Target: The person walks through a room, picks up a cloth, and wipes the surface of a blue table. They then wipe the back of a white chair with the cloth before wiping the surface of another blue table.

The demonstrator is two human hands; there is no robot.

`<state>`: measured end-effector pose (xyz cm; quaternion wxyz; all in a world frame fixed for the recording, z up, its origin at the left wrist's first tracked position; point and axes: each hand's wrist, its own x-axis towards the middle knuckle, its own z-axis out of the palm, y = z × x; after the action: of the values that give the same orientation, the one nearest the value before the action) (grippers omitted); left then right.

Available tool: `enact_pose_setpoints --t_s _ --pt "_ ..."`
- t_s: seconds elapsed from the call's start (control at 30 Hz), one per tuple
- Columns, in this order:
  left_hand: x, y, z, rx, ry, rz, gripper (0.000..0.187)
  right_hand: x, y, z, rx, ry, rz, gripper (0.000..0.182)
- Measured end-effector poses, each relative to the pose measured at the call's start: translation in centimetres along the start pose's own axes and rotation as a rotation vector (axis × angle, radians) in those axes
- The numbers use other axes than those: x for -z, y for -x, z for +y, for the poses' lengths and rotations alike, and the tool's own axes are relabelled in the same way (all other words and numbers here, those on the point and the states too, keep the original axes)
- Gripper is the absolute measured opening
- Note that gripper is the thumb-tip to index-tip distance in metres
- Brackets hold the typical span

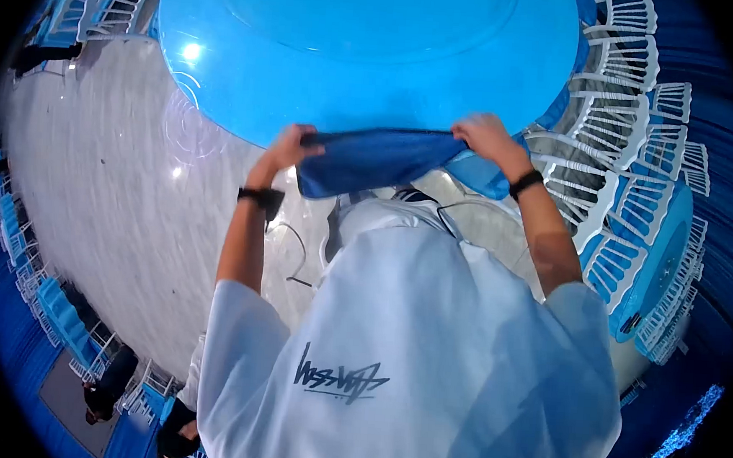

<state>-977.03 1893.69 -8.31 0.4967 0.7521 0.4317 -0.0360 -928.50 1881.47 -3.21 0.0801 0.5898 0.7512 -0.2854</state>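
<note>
A dark blue cloth (371,158) is stretched between my two hands, its upper edge pulled nearly straight and its lower part hanging loose. My left hand (292,146) pinches one upper corner, thumb along the fabric. The other end is gripped by my right hand (485,137), slightly blurred. Lighter blue fabric (479,173) hangs below my right hand. The cloth overlaps the near rim of a round, glossy blue table (351,77) in front of me.
White chairs (612,131) line the table's right side, with others (116,4) at the upper left. Another blue table (663,255) stands farther right. A pale, shiny floor (118,172) spreads left. People (109,385) are at the lower left.
</note>
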Motion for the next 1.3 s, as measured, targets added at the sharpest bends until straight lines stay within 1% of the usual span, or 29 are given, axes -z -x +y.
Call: enact_pose_setpoints --t_s 0.07,0.1,0.17,0.23,0.27,0.3,0.33,0.37,0.4,0.43,0.47,0.53,0.6,0.63,0.73,0.8,0.87,0.93,1.0,1.1,1.13,1.23,1.3 --pt "0.0 -5.3 -5.4 0.038 -0.143 0.163 0.040 0.4 -4.3 -0.1 0.097 0.219 0.502 0.026" --pt "0.3 -6.4 -4.8 0.035 -0.066 0.407 0.034 1.6 -5.3 -1.9 0.053 0.131 0.565 0.028" --pt "0.6 -8.1 -1.4 0.031 0.087 0.886 0.023 4.4 -6.8 -6.7 -0.039 -0.058 0.689 0.033" --pt "-0.6 -7.1 2.8 0.119 -0.022 0.933 0.024 3.0 -6.9 -10.3 -0.047 -0.128 0.460 0.034" --pt "-1.5 -6.4 4.1 0.163 -0.073 0.951 0.025 1.9 -6.2 -11.3 -0.054 -0.161 0.342 0.035" --pt "-4.0 -6.9 2.8 0.129 0.008 0.809 0.028 -0.9 -5.6 -11.5 -0.046 -0.188 0.300 0.037" --pt "-6.7 -6.6 2.4 0.069 -0.081 0.734 0.036 -4.6 -5.2 -11.2 -0.034 -0.212 0.260 0.040" --pt "-8.5 -5.3 3.6 0.067 -0.192 0.629 0.047 -7.8 -4.6 -10.9 -0.023 -0.191 0.265 0.045" --pt "-11.6 -5.1 2.1 -0.032 -0.295 0.669 0.061 -10.9 -3.9 -10.7 -0.011 -0.176 0.270 0.051" --pt "-13.2 -4.2 2.0 -0.060 -0.252 0.619 0.071 -12.9 -3.4 -10.6 0.004 -0.164 0.275 0.056" --pt "-14.9 -3.6 1.8 -0.008 -0.282 0.540 0.082 -14.1 -3.0 -10.5 -0.025 -0.169 0.221 0.060" --pt "-17.3 -3.5 0.9 0.069 -0.354 0.461 0.090 -15.6 -2.6 -10.1 -0.088 -0.178 0.121 0.067" --pt "-16.4 -3.4 2.1 0.087 -0.322 0.414 0.090 -16.0 -3.3 -9.7 -0.128 -0.165 0.168 0.065" --pt "-16.5 -4.1 1.8 0.117 -0.339 0.406 0.088 -16.5 -4.0 -9.5 -0.138 -0.142 0.203 0.065" --pt "-15.8 -6.8 0.6 0.108 -0.372 0.471 0.077 -16.1 -6.8 -8.9 -0.147 -0.127 0.284 0.064" --pt "-14.1 -9.5 0.4 0.111 -0.407 0.506 0.071 -15.8 -8.2 -8.7 -0.168 -0.140 0.295 0.065" --pt "-11.9 -12.8 -0.2 0.081 -0.448 0.552 0.065 -15.1 -11.2 -7.7 -0.148 -0.172 0.367 0.066" --pt "-9.6 -16.3 -0.4 0.070 -0.475 0.607 0.064 -13.3 -14.8 -6.3 -0.122 -0.181 0.431 0.065" --pt "-7.7 -19.5 -1.1 0.081 -0.510 0.643 0.063 -11.7 -18.8 -4.7 -0.103 -0.123 0.515 0.065" --pt "-5.5 -23.4 -1.1 0.075 -0.541 0.712 0.064 -9.6 -24.1 -2.4 -0.105 -0.043 0.568 0.065" --pt "-5.0 -24.5 -1.1 0.066 -0.532 0.737 0.065 -9.1 -25.2 -1.9 -0.097 -0.035 0.589 0.065" --pt "-4.5 -26.5 -0.6 0.117 -0.509 0.749 0.067 -8.5 -27.3 -1.4 -0.114 -0.016 0.593 0.067" --pt "-4.0 -27.0 -0.4 0.140 -0.502 0.751 0.068 -8.4 -27.5 -1.4 -0.123 -0.053 0.550 0.067"
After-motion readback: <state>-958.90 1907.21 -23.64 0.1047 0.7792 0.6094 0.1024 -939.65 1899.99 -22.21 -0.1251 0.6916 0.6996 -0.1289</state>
